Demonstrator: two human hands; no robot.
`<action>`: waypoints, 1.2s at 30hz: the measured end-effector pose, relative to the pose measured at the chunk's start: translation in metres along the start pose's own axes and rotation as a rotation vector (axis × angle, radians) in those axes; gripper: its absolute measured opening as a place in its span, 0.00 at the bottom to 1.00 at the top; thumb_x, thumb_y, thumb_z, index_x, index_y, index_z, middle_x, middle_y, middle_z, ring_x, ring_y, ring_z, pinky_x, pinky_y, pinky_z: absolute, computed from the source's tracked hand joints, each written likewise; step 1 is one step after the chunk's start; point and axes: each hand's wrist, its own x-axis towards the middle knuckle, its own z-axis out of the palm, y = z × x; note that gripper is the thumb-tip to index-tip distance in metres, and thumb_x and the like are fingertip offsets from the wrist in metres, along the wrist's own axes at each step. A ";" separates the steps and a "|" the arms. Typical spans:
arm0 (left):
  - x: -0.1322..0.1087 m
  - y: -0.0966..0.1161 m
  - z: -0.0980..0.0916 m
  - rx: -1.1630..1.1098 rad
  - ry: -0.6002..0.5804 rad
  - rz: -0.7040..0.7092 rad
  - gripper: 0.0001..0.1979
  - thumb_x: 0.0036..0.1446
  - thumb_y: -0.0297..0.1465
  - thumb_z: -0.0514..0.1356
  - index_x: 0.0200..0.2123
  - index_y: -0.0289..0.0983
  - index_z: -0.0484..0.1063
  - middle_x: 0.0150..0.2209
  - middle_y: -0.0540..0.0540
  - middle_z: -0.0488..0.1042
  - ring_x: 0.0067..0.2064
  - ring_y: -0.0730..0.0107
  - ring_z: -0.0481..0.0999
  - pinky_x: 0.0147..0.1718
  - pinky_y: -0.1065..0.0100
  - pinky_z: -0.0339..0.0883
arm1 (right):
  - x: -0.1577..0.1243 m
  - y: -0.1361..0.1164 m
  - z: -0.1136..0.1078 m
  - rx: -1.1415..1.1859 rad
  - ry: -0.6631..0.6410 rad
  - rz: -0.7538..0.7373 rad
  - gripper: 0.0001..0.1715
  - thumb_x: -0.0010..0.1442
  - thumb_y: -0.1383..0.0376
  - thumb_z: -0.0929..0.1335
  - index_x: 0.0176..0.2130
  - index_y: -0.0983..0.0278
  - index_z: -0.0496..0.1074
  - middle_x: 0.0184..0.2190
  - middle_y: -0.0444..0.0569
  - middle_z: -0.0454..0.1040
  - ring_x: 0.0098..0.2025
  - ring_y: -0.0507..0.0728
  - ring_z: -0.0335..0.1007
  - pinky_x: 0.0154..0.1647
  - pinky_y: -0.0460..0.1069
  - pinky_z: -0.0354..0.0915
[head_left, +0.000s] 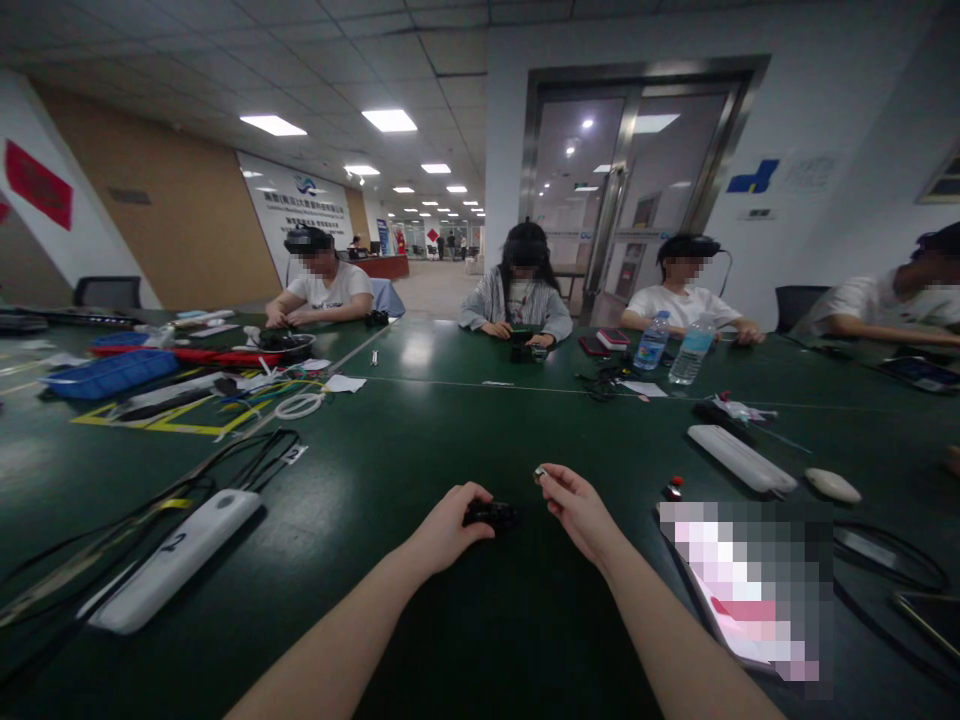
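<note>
My left hand (455, 528) rests on the dark green table with thumb and fingers around the left end of a small black object (495, 514). To the right of that object, my right hand (576, 508) is raised a little and pinches a small, shiny metallic piece (539, 474) between thumb and fingertips. The two hands are apart, and the metallic piece does not touch the black object. What exactly either item is cannot be made out.
A white power strip (180, 560) with cables lies left; another strip (741, 460) and a lit tablet-like device (731, 590) are right. Farther off are a blue basket (112, 374), two bottles (691, 350) and several seated people (517, 300).
</note>
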 end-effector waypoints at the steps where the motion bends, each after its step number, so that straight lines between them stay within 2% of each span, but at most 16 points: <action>1: 0.000 0.000 0.000 -0.006 0.001 0.002 0.18 0.46 0.34 0.59 0.42 0.42 0.64 0.45 0.47 0.65 0.44 0.66 0.66 0.42 0.64 0.60 | 0.000 0.000 0.000 0.006 0.001 0.000 0.16 0.43 0.59 0.71 0.35 0.58 0.71 0.32 0.44 0.69 0.28 0.50 0.60 0.27 0.46 0.56; 9: -0.002 -0.002 -0.001 -0.035 0.015 0.075 0.18 0.48 0.32 0.58 0.45 0.42 0.63 0.45 0.47 0.65 0.45 0.66 0.66 0.44 0.63 0.61 | -0.002 -0.002 0.002 0.009 -0.028 0.003 0.16 0.45 0.60 0.70 0.37 0.58 0.71 0.33 0.44 0.69 0.28 0.50 0.60 0.27 0.46 0.57; 12: -0.002 -0.001 -0.001 -0.027 0.024 0.133 0.19 0.48 0.30 0.58 0.45 0.42 0.62 0.46 0.47 0.64 0.47 0.66 0.65 0.46 0.62 0.60 | -0.002 0.003 0.004 -0.082 -0.036 -0.019 0.17 0.47 0.59 0.69 0.39 0.58 0.70 0.33 0.45 0.70 0.28 0.50 0.61 0.27 0.46 0.57; 15: -0.002 0.000 -0.002 0.011 0.045 0.203 0.17 0.47 0.28 0.59 0.43 0.43 0.63 0.48 0.48 0.63 0.49 0.65 0.63 0.49 0.60 0.57 | -0.003 0.005 0.009 -0.189 -0.045 -0.067 0.15 0.47 0.58 0.68 0.37 0.59 0.69 0.30 0.44 0.71 0.30 0.52 0.63 0.30 0.48 0.60; 20: -0.004 0.003 -0.004 0.102 0.053 0.251 0.15 0.47 0.28 0.59 0.40 0.44 0.65 0.51 0.49 0.60 0.52 0.63 0.59 0.52 0.54 0.51 | -0.009 0.002 0.020 -0.336 -0.159 -0.151 0.12 0.47 0.61 0.68 0.35 0.62 0.69 0.31 0.44 0.72 0.35 0.54 0.67 0.39 0.51 0.62; 24: -0.006 0.006 -0.004 0.136 0.010 0.286 0.14 0.48 0.28 0.59 0.40 0.45 0.65 0.51 0.51 0.61 0.52 0.65 0.59 0.52 0.55 0.50 | -0.014 0.001 0.027 -0.439 -0.215 -0.202 0.11 0.49 0.62 0.67 0.35 0.61 0.70 0.33 0.45 0.72 0.37 0.56 0.68 0.40 0.53 0.62; 28: -0.005 0.006 -0.003 0.148 -0.027 0.289 0.12 0.48 0.28 0.59 0.37 0.45 0.66 0.51 0.52 0.62 0.51 0.67 0.60 0.50 0.58 0.52 | -0.015 0.004 0.029 -0.481 -0.259 -0.231 0.09 0.50 0.64 0.66 0.35 0.60 0.70 0.32 0.45 0.72 0.37 0.56 0.68 0.40 0.52 0.63; 36: -0.008 0.010 -0.004 0.243 -0.033 0.264 0.10 0.50 0.32 0.57 0.39 0.45 0.67 0.50 0.52 0.63 0.52 0.68 0.60 0.52 0.59 0.48 | -0.018 0.000 0.030 -0.585 -0.249 -0.211 0.08 0.51 0.64 0.64 0.35 0.59 0.69 0.34 0.44 0.72 0.37 0.55 0.67 0.38 0.51 0.63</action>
